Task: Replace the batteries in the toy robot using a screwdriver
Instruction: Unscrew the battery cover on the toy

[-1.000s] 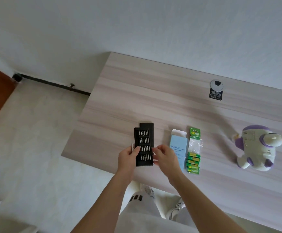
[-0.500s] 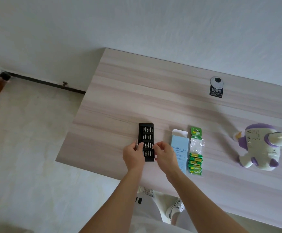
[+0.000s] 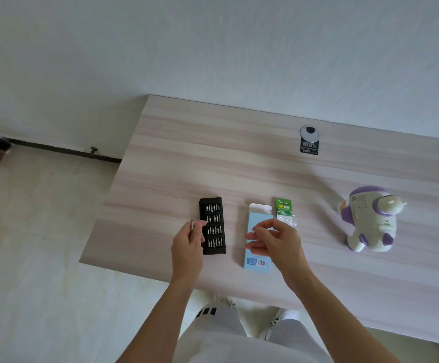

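1. Head view: your left hand [image 3: 188, 243] is over the near left part of the wooden table [image 3: 187, 153]. Its fingers are curled round a slim silver screwdriver [image 3: 192, 226], and the tool's end pokes out past your forefinger.
2. That hand's thumb side overlaps the left edge of the black bit case [image 3: 212, 226]. The case lies open and flat, with four rows of silver bits showing.
3. Your right hand [image 3: 276, 242] hovers above the pale blue carton [image 3: 257, 262], just right of the case. Its fingers are loosely bent and spread apart, and you can see nothing held between them.
4. The carton lies flat with its white flap open at the far end and a barcode at the near end.
5. The green battery pack [image 3: 283, 206] lies just beside the carton on its right. Your right hand hides the pack's lower part.
6. The toy robot [image 3: 370, 218], white with purple parts, rests on the table far to the right, well apart from both hands. You cannot tell which face is up.
7. A round cable grommet [image 3: 309, 133] with a black "100%" sticker [image 3: 309, 148] sits near the far edge of the table.
8. A dark pipe [image 3: 56, 151] runs along the foot of the white wall on the left.
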Demonstrator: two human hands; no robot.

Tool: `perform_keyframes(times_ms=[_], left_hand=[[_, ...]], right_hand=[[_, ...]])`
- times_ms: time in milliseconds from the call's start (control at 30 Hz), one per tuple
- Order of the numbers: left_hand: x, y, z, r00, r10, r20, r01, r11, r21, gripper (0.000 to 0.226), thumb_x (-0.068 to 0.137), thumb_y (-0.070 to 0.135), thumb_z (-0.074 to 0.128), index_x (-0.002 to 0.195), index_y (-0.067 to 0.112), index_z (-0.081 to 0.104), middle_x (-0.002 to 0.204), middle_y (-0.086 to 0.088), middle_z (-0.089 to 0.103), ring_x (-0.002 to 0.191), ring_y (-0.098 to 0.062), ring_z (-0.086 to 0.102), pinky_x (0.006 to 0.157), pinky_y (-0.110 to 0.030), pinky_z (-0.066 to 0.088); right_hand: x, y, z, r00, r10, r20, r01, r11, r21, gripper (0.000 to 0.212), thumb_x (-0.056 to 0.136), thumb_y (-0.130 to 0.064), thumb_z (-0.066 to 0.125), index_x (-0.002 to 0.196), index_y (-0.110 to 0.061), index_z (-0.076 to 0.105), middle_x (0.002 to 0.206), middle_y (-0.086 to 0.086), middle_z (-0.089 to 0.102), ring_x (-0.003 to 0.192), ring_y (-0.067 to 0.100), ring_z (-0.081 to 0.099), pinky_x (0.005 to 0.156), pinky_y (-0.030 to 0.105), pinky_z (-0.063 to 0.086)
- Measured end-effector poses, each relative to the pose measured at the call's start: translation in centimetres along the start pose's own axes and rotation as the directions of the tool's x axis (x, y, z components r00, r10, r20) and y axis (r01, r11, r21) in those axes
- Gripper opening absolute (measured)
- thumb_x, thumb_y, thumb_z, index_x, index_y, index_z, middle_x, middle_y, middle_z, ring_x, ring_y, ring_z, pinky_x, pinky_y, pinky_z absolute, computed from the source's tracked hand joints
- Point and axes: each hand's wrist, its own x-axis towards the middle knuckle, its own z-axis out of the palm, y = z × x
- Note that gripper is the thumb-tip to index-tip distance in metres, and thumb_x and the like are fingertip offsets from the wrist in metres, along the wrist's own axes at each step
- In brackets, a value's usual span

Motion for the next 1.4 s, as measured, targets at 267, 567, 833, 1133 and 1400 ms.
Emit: perform_keyframes(times_ms=[267, 567, 833, 1133, 1400], left_hand=[[-6.6, 9.0, 4.8, 0.834, 0.222, 0.505, -0.220, 0.973, -0.064, 0.026, 0.108, 0.020, 0.039, 0.114, 0.022, 0.064, 0.065, 0.011, 0.047, 0.057, -0.005, 0.042, 0.055, -0.018, 0.039], [-13.3, 14.4, 10.7, 0.657, 0.462, 0.596, -0.528, 0.846, -0.074, 0.006, 0.103, 0.014, 0.053, 0.100, 0.018, 0.049, 0.078, -0.001, 0.065, 0.053, -0.006, 0.045, 0.057, -0.021, 0.038], [-18.6, 16.2, 15.3, 0.518, 0.567, 0.640, -0.685, 0.723, -0.086, 0.006, 0.098, 0.013, 0.062, 0.097, 0.018, 0.064, 0.081, 0.012, 0.071, 0.058, -0.005, 0.056, 0.058, -0.015, 0.039], [-21.5, 16.8, 17.7, 0.465, 0.562, 0.684, -0.674, 0.726, -0.139, 0.008, 0.096, 0.011, 0.064, 0.097, 0.018, 0.067, 0.080, 0.018, 0.070, 0.058, 0.004, 0.058, 0.060, -0.008, 0.040], [-21.7, 16.5, 17.7, 0.475, 0.551, 0.686, -0.693, 0.715, -0.095, 0.006, 0.094, 0.011, 0.067, 0.098, 0.012, 0.071, 0.079, 0.017, 0.072, 0.064, 0.006, 0.062, 0.061, -0.006, 0.040]], right_hand=[[-4.4, -3.0, -6.6, 0.959, -0.243, -0.145, 0.253, 0.966, 0.055, 0.027, 0.093, 0.005, 0.052, 0.094, -0.013, 0.073, 0.068, 0.004, 0.066, 0.058, 0.018, 0.063, 0.057, 0.030, 0.055], [-11.2, -5.5, -15.8, 0.869, -0.434, -0.238, 0.461, 0.884, 0.071, 0.015, 0.086, 0.004, 0.069, 0.089, -0.010, 0.069, 0.072, 0.008, 0.071, 0.061, 0.024, 0.070, 0.056, 0.028, 0.055], [-14.8, -5.3, -21.6, 0.782, -0.513, -0.355, 0.581, 0.805, 0.117, 0.023, 0.088, 0.002, 0.069, 0.081, -0.018, 0.080, 0.077, 0.004, 0.076, 0.066, 0.017, 0.068, 0.059, 0.025, 0.056], [-16.0, -3.7, -24.7, 0.748, -0.543, -0.383, 0.597, 0.802, 0.029, 0.008, 0.092, -0.004, 0.067, 0.091, -0.011, 0.072, 0.077, -0.003, 0.070, 0.064, 0.015, 0.067, 0.055, 0.029, 0.057], [-16.3, -3.2, -26.0, 0.688, -0.647, -0.328, 0.613, 0.761, -0.213, 0.017, 0.090, -0.004, 0.069, 0.088, -0.019, 0.075, 0.084, -0.005, 0.067, 0.067, 0.016, 0.068, 0.055, 0.030, 0.058]])
